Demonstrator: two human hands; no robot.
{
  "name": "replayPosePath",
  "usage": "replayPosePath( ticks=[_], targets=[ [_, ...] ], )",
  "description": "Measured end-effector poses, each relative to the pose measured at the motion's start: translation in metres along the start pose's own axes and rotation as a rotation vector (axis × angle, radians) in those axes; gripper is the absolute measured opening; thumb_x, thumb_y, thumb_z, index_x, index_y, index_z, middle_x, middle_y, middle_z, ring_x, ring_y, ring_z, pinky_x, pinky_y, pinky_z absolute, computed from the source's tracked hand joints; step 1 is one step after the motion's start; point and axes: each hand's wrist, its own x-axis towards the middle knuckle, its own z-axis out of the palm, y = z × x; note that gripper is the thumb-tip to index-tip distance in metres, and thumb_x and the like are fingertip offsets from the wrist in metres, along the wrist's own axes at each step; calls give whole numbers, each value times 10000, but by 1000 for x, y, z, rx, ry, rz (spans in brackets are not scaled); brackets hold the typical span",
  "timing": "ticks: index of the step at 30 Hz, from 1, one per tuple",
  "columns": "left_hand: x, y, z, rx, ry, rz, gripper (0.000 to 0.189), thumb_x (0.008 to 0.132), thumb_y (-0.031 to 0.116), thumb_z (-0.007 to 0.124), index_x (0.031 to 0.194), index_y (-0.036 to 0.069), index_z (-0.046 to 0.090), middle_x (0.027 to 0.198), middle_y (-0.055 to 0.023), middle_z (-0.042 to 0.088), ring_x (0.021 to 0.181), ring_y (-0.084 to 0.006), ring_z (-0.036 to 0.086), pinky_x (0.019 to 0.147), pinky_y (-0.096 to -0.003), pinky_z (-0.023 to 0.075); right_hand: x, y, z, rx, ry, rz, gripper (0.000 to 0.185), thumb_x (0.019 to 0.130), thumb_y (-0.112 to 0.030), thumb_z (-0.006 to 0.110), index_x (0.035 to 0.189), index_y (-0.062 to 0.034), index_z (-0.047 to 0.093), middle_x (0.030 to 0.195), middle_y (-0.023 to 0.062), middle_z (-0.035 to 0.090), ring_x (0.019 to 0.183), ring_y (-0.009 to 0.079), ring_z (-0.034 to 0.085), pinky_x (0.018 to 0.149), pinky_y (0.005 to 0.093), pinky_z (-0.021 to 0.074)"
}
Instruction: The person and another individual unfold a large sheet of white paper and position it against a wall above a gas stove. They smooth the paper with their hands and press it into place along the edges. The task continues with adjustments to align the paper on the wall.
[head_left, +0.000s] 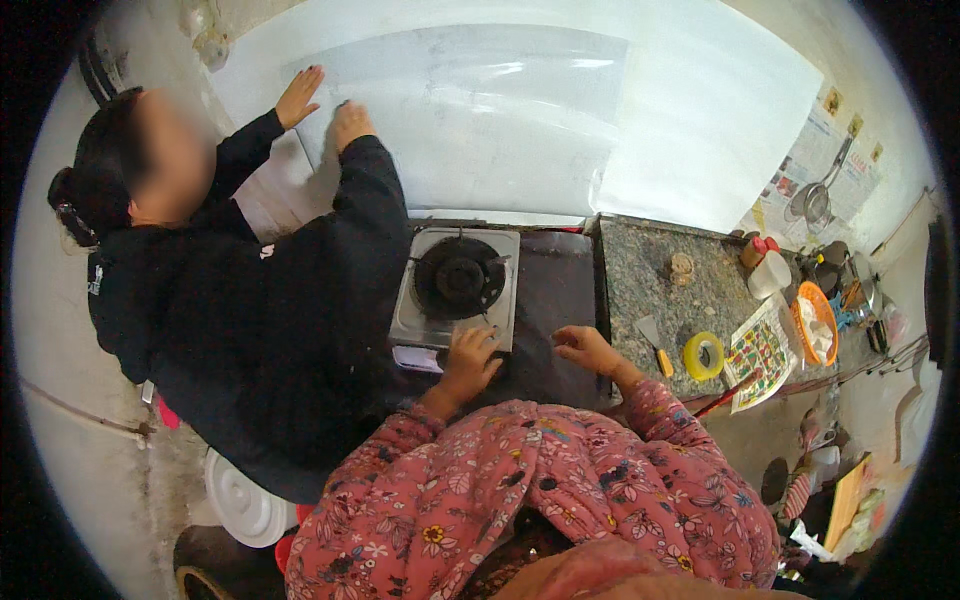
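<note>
My left hand (471, 363) rests at the front edge of a steel single-burner gas stove (508, 300), holding nothing, its fingers spread. To the right, my right hand (589, 349) is over the dark counter surface (559, 292) with its fingers partly curled and nothing in them. A metal scraper (655, 345) with a yellow handle and a roll of yellow tape (703, 356) lie on the granite counter beside it. Glossy pale sheeting (480, 120) covers the wall behind the stove. Another person's hands (326, 109) are at its left part.
The other person in black (285, 330) leans in close on my left. On the granite counter (652, 255) stand an orange basket (804, 300), a white container (769, 276) and a printed sheet (757, 352). A strainer (814, 202) hangs on the wall. A white lidded bucket (244, 499) stands below left.
</note>
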Motion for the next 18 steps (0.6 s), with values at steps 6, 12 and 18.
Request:
replayPosePath(
  ticks=[6,12,18],
  targets=[
    [-4,9,6,-4,31,-3,399,715,213,710,1080,81,617,1211,-105,545,1172,-321,462,1016,-581,272,6,4,12,-191,-118,10,346,826,-134,667,1115,38,588,998,138,668,911,220,644,792,330,508],
    [-9,20,16,-53,-12,37,392,744,209,697,1105,84,612,1232,-109,535,1203,-320,442,1028,-537,276,-24,17,17,-154,-83,129,338,816,-137,669,1090,44,591,968,153,668,891,219,648,772,331,507],
    [-10,18,15,-28,-107,-18,391,765,212,695,1124,85,605,1257,-109,530,1228,-330,427,1047,-572,251,-23,20,31,-176,-234,227,321,808,-161,675,1063,24,612,890,152,670,810,205,642,695,335,492]
  ],
)
